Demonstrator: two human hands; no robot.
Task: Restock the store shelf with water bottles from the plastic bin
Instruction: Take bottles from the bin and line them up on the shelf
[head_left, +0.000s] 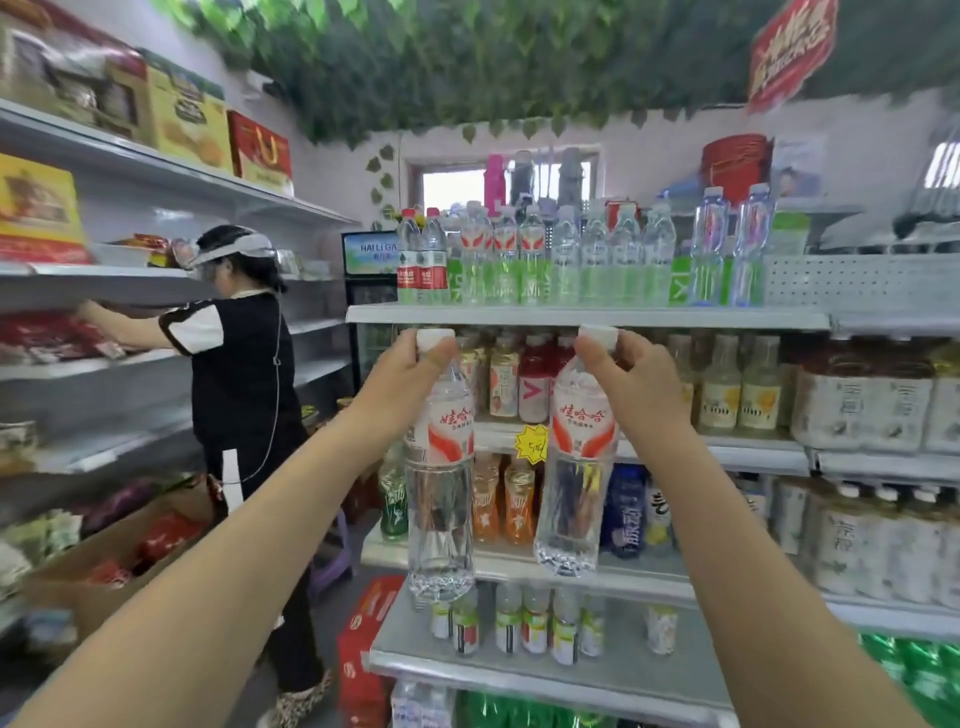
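A: Fig. 1, from the left: what did the left hand (410, 364) hold?
B: Its fingers pinched the white cap of the left water bottle (439, 483), which hung in front of the drinks shelves, just below the top shelf (587, 316).
A: And further right?
B: The right water bottle (576, 467) hung likewise, its cap pinched by the right hand (634, 379) (the plastic bin was out of view).
A: Handling?
B: Full, so probably fairly heavy; the thin clear walls would likely dent and feel slick. The stiff cap and neck looked the surest hold for lifting each bottle up to the stocked row (561, 260)
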